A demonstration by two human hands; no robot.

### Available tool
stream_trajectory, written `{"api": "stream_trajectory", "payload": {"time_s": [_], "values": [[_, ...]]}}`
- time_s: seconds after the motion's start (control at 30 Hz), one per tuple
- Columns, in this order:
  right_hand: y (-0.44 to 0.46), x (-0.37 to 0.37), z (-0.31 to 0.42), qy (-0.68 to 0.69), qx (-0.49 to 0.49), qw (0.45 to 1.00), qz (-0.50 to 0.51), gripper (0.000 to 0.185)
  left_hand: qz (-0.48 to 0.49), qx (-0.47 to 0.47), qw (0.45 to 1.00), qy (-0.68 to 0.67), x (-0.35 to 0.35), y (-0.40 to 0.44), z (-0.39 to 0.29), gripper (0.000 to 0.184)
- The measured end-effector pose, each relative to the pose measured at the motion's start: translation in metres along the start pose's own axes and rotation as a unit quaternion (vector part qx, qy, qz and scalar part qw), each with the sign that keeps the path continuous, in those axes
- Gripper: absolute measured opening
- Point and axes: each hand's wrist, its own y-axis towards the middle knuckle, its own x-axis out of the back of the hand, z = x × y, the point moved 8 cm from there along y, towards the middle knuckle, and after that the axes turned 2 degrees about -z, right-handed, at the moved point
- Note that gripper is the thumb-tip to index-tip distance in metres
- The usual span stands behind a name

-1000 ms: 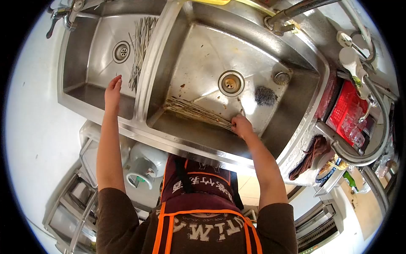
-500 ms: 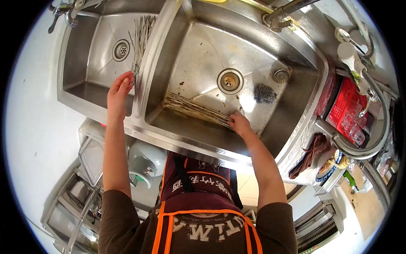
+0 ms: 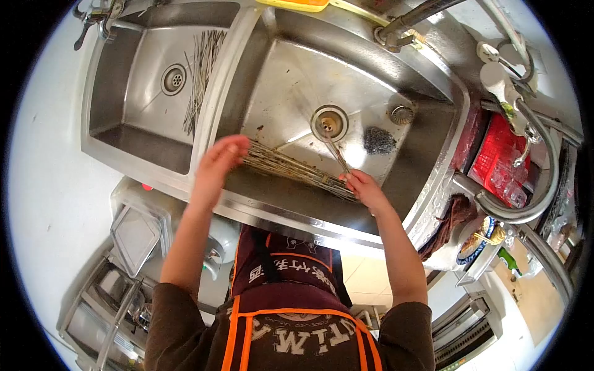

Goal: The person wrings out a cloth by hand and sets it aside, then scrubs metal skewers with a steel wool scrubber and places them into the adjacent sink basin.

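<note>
In the large basin of the steel sink (image 3: 297, 68), a bundle of thin skewers (image 3: 291, 166) lies along the near wall. My right hand (image 3: 364, 187) pinches a few skewers (image 3: 337, 154) at the bundle's right end; their far ends slant up over the drain, blurred. Above the bundle's left end, close to the divider, is my left hand (image 3: 224, 159); motion smears its fingers, and I cannot tell whether they grip anything. More skewers (image 3: 204, 74) rest in a loose heap along the right side of the small left basin.
A dark scouring pad (image 3: 378, 141) and a round metal strainer (image 3: 401, 114) lie right of the drain (image 3: 329, 123). A brown cloth (image 3: 450, 222), a red basket (image 3: 500, 161) and a curved hose pipe (image 3: 544, 204) crowd the right side. Metal taps overhang the back rim.
My left hand has moved from the small basin to the left end of the bundle in the large one. My right hand has raised a few skewers off the bundle.
</note>
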Motion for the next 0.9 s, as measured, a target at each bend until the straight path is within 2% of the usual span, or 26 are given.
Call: {"api": "stream_trajectory", "payload": {"time_s": [0.03, 0.07, 0.1, 0.17, 0.2, 0.23, 0.27, 0.33, 0.37, 0.4, 0.43, 0.5, 0.57, 0.6, 0.63, 0.77, 0.87, 0.9], "values": [[0.0, -0.003, 0.006, -0.001, 0.002, 1.0, -0.005, 0.025, 0.037, 0.021, 0.999, 0.011, -0.022, -0.006, 0.01, 0.028], [0.002, -0.012, 0.01, 0.133, -0.017, 0.991, 0.013, 0.024, 0.09, 0.056, 0.994, 0.017, -0.044, -0.014, 0.023, 0.03], [0.005, -0.022, 0.014, 0.266, -0.035, 0.963, 0.032, 0.023, 0.126, 0.114, 0.985, -0.033, -0.066, -0.021, 0.045, 0.031], [0.022, -0.039, 0.024, 0.305, -0.008, 0.951, 0.05, 0.022, 0.12, 0.196, 0.964, -0.135, -0.098, -0.036, 0.073, 0.034], [0.03, -0.048, 0.03, 0.376, 0.002, 0.925, 0.058, 0.022, 0.126, 0.233, 0.95, -0.165, -0.109, -0.041, 0.089, 0.035], [0.038, -0.053, 0.035, 0.446, 0.012, 0.893, 0.066, 0.022, 0.119, 0.25, 0.944, -0.181, -0.118, -0.045, 0.101, 0.038], [0.048, -0.056, 0.037, 0.447, 0.013, 0.892, 0.066, 0.022, 0.1, 0.277, 0.93, -0.22, -0.124, -0.048, 0.11, 0.038], [0.064, -0.066, 0.05, 0.51, 0.027, 0.852, 0.116, 0.023, 0.078, 0.303, 0.914, -0.257, -0.135, -0.047, 0.118, 0.037], [0.072, -0.07, 0.053, 0.512, 0.028, 0.851, 0.117, 0.023, 0.057, 0.314, 0.896, -0.309, -0.14, -0.042, 0.119, 0.036], [0.079, -0.07, 0.055, 0.521, 0.013, 0.85, 0.075, 0.023, 0.036, 0.324, 0.875, -0.359, -0.141, -0.036, 0.12, 0.035], [0.085, -0.065, 0.055, 0.527, -0.003, 0.849, 0.032, 0.023, 0.036, 0.324, 0.875, -0.358, -0.14, -0.029, 0.122, 0.035], [0.103, -0.059, 0.053, 0.512, 0.007, 0.858, 0.046, 0.028, -0.024, 0.308, 0.865, -0.396, -0.133, -0.009, 0.125, 0.034], [0.106, -0.057, 0.067, 0.506, 0.026, 0.861, 0.042, 0.03, -0.036, 0.317, 0.875, -0.364, -0.129, 0.0, 0.124, 0.035], [0.109, -0.056, 0.066, 0.507, 0.024, 0.861, 0.043, 0.03, -0.013, 0.319, 0.895, -0.312, -0.127, 0.005, 0.124, 0.037], [0.111, -0.054, 0.066, 0.466, 0.037, 0.883, 0.039, 0.03, 0.011, 0.32, 0.912, -0.257, -0.126, 0.011, 0.123, 0.038], [0.112, -0.05, 0.066, 0.349, 0.041, 0.935, 0.05, 0.029, 0.066, 0.311, 0.929, -0.19, -0.131, 0.05, 0.116, 0.04], [0.107, -0.05, 0.068, 0.282, 0.02, 0.958, 0.058, 0.028, 0.112, 0.287, 0.937, -0.168, -0.144, 0.084, 0.109, 0.038], [0.109, -0.05, 0.068, 0.282, 0.021, 0.957, 0.055, 0.028, 0.115, 0.291, 0.942, -0.123, -0.144, 0.095, 0.111, 0.035]]}}
